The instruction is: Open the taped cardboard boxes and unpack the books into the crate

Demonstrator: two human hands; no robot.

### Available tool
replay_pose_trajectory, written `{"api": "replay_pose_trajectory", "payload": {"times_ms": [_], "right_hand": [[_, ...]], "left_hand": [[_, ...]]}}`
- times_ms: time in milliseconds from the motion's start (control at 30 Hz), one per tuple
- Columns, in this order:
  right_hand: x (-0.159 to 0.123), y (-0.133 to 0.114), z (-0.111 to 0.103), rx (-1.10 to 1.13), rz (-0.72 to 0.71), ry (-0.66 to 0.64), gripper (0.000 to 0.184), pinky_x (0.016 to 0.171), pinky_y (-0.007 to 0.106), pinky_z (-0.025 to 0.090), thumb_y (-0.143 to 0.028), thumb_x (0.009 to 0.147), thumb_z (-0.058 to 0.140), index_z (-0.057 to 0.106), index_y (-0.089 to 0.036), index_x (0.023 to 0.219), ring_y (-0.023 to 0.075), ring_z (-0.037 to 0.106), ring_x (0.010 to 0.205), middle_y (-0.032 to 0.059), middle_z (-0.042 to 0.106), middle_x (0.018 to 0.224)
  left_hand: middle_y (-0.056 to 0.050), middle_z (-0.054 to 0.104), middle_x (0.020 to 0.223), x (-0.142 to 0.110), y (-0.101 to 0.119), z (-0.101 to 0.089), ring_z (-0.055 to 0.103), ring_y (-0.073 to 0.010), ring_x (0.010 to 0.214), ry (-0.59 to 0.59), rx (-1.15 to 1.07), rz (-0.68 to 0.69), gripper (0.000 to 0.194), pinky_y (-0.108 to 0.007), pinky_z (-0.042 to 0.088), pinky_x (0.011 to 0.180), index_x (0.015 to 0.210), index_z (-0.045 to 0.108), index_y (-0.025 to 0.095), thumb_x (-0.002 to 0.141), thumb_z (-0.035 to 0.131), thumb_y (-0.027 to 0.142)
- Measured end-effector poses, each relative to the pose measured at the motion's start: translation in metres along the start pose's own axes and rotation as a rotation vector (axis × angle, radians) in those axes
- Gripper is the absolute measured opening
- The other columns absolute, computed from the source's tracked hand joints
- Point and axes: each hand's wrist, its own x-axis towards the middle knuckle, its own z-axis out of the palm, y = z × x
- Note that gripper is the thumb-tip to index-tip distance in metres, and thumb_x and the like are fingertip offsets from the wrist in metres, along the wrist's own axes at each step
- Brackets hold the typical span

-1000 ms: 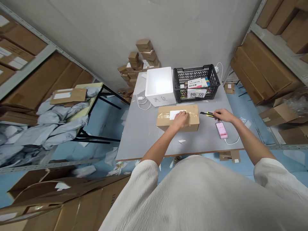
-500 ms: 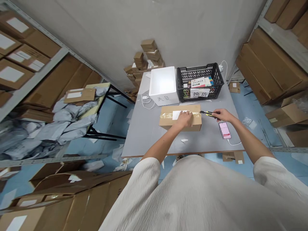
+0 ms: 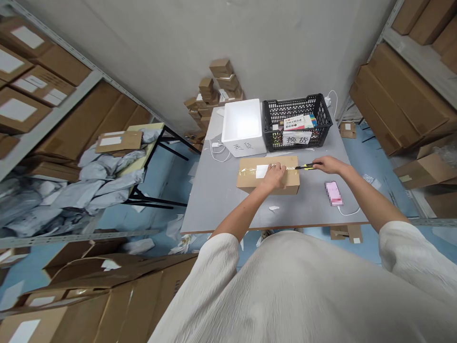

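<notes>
The right fingers (image 3: 317,165) hold a utility knife (image 3: 306,166) at the taped cardboard box (image 3: 246,179); the left fingers (image 3: 274,175) press on its top, spread a little

A gray table (image 3: 214,202) bears a taped carton (image 3: 246,178), white bin (image 3: 246,147), black crate (image 3: 264,126) and phone (image 3: 333,193).

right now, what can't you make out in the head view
In the head view:
- taped carton: contents hidden by its closed top
- white label: right end under the left hand
- phone screen: pixelated
- black crate: lower contents behind paper sign
- knife: tip too small to tell contact
- bottom-left carton: cut off by edge
</notes>
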Motion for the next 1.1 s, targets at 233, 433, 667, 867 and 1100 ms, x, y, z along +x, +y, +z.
{"api": "replay_pose_trajectory", "payload": {"times_ms": [233,433,667,867,1100], "right_hand": [[0.006,-0.009,0.006,0.081,-0.005,-0.129,0.046,0.068,0.032,0.041,-0.067,0.098,0.061,0.075,-0.024,0.093,0.0197,0.058,0.069,0.0027,0.072,0.076],[-0.018,-0.010,0.012,0.354,0.101,-0.247,0.062,0.058,0.029,0.036,-0.084,0.089,0.068,0.067,-0.022,0.083,0.0152,0.051,0.062,0.0021,0.067,0.071],[-0.046,0.001,0.023,0.535,0.214,-0.162,0.068,0.053,0.025,0.042,-0.089,0.084,0.076,0.066,-0.022,0.088,0.0156,0.063,0.065,0.0051,0.074,0.078],[-0.062,-0.002,0.019,0.638,0.288,0.039,0.063,0.057,0.027,0.050,-0.084,0.092,0.073,0.062,-0.023,0.101,0.0176,0.068,0.067,0.0101,0.081,0.093],[-0.066,-0.025,0.023,0.372,0.124,0.178,0.054,0.073,0.032,0.056,-0.074,0.105,0.057,0.073,-0.023,0.113,0.0230,0.073,0.083,0.0077,0.081,0.095]], "left_hand": [[-0.020,0.059,0.149,-0.008,0.000,0.000,0.064,-0.0404,0.140,0.036,-0.039,-0.005,0.090,-0.052,0.031,0.134,0.146,0.056,0.021,0.072,0.103,0.043],[-0.019,0.057,0.151,-0.009,0.002,-0.004,0.065,-0.0399,0.139,0.041,-0.067,-0.019,0.090,-0.051,0.034,0.133,0.146,0.055,0.022,0.072,0.104,0.038],[-0.019,0.059,0.149,-0.010,0.000,-0.007,0.068,-0.0396,0.133,0.027,-0.085,-0.023,0.086,-0.047,0.049,0.119,0.147,0.058,0.023,0.075,0.102,0.040],[-0.019,0.046,0.170,-0.007,-0.008,-0.011,0.065,-0.0410,0.139,0.090,-0.145,-0.042,0.094,-0.048,0.047,0.121,0.172,0.038,0.027,0.094,0.082,0.056],[-0.015,0.060,0.161,0.006,-0.013,-0.016,0.063,-0.0349,0.142,0.192,-0.181,-0.104,0.052,-0.048,0.048,0.121,0.162,0.054,0.026,0.112,0.044,0.029]]}}
